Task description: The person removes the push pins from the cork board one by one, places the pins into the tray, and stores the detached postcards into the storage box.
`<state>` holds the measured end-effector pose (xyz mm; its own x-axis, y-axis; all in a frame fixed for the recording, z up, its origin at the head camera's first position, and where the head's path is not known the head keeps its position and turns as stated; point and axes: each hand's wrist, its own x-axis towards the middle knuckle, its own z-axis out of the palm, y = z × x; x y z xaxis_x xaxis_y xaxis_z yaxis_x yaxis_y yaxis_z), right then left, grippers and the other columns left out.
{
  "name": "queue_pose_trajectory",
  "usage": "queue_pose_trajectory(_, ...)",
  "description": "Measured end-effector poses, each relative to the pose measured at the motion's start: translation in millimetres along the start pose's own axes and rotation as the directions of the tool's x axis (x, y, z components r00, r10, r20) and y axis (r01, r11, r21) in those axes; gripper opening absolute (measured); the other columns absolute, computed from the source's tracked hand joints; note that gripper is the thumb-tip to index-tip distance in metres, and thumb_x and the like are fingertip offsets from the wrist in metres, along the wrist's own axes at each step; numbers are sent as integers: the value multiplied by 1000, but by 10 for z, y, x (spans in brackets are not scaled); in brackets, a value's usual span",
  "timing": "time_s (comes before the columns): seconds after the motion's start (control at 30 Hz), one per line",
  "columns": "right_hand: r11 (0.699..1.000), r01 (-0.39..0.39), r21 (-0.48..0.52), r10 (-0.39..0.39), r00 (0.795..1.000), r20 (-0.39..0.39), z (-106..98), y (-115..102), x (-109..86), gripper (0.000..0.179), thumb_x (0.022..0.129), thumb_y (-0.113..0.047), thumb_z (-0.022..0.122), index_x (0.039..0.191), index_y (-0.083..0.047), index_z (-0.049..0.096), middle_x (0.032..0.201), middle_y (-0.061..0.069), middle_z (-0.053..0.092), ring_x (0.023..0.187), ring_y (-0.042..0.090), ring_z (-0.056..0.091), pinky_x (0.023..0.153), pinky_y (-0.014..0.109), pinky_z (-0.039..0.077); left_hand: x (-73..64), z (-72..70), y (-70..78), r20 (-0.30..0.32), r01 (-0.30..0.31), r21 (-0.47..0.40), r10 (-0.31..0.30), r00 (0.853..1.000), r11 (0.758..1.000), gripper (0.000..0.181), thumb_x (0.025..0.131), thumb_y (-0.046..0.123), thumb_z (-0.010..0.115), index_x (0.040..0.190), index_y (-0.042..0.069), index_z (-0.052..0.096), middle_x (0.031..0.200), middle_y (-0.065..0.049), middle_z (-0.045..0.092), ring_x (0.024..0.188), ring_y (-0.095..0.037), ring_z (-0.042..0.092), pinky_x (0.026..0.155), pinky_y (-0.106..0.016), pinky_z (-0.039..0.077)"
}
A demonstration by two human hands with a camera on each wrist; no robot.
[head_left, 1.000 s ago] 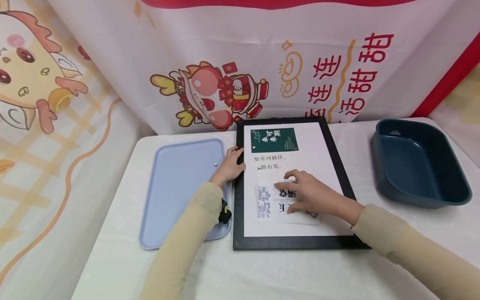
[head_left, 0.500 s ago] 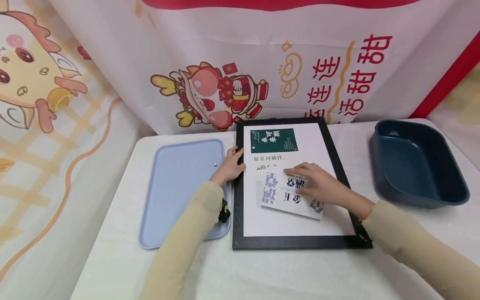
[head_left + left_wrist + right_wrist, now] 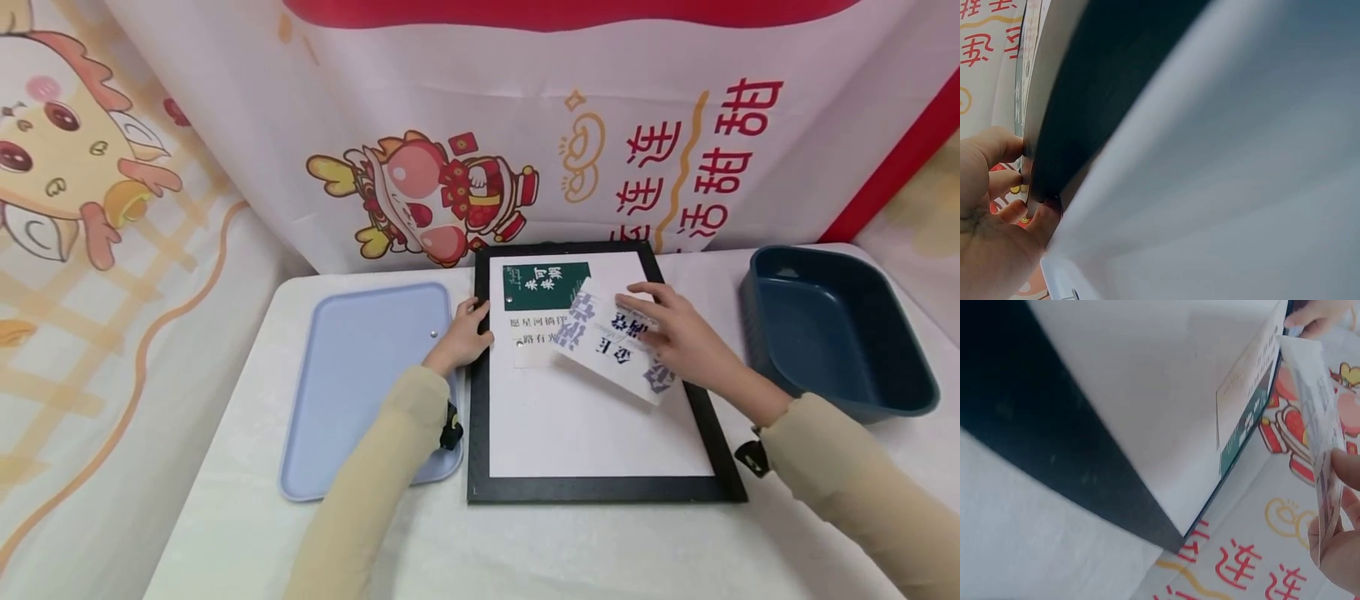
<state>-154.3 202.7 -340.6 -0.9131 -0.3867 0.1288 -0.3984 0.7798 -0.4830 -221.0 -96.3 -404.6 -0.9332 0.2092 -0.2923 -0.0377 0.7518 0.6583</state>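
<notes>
Head view, against a second ago: the left hand still grips the left edge of the black frame, just beside the blue tray, while the white printed card, then lower on the white board, is now higher, tilted, and overlaps the green card's lower right corner. It hangs left of the right hand, which pinches it; the dark bin stands farther right. Left wrist view adds thumb and fingers on opposite sides of the frame's edge; right wrist view shows the white printed card nearly edge-on, clear of the board.
</notes>
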Motion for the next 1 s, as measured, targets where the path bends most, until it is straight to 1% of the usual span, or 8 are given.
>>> queue_pose_trajectory(0.17,999,-33,-27,33,999,-9,-118,108,-9,58,87,11,54,142,-3,43,148,24,33,127,46,36,104,63,33,-9,6,8,1,0,2,0,1000,1000,63,97,13,45,153,10,18,162,-10,2,147,-30,20,117,-42,27)
queue_pose_trajectory(0.27,998,-62,-14,62,997,-43,-171,203,-18,60,88,12,52,144,-3,39,149,24,32,126,46,35,103,64,32,-14,7,17,0,0,8,0,1000,1000,62,97,13,45,153,10,18,162,-10,2,147,-30,20,117,-42,26)
queue_pose_trajectory(0.4,995,-100,0,99,986,-134,-237,333,-39,60,88,12,50,145,-1,38,147,25,33,125,47,34,102,65,30,-24,3,23,-1,-1,8,1,1000,1000,62,97,14,45,153,10,18,162,-10,2,147,-30,20,118,-43,26)
queue_pose_trajectory(0.53,989,-147,-8,141,963,-231,-326,478,-56,57,88,12,47,143,3,37,143,30,35,120,49,33,99,64,27,-28,-7,14,2,-13,11,13,1000,1000,62,97,13,44,153,8,18,162,-10,2,148,-30,19,117,-43,27)
queue_pose_trajectory(0.63,983,-182,-1,172,933,-316,-403,603,-80,54,88,11,45,141,7,38,141,33,35,117,51,32,99,64,25,-30,-12,8,4,-17,11,17,1000,1000,62,96,13,44,153,8,18,162,-11,1,148,-30,18,117,-43,27)
queue_pose_trajectory(0.73,972,-232,25,221,884,-413,-478,731,-131,53,87,10,44,140,8,39,140,33,36,116,54,33,97,63,26,-28,-15,7,5,-16,5,16,1000,1000,62,97,13,44,153,9,18,162,-10,1,148,-30,17,117,-43,27)
queue_pose_trajectory(0.9,939,-340,60,325,811,-486,-603,932,-240,52,89,5,40,141,7,38,142,33,34,120,55,31,95,60,25,-34,-18,15,13,-9,-6,9,1000,1000,62,97,14,44,153,10,17,162,-9,0,149,-29,15,117,-43,27)
queue_pose_trajectory(1.0,911,-405,76,385,771,-507,-667,1038,-294,53,90,3,37,143,5,35,144,33,31,127,54,29,103,60,25,-37,-18,19,14,-10,-5,10,1000,1000,62,98,14,44,153,10,17,162,-9,0,149,-29,15,117,-43,27)
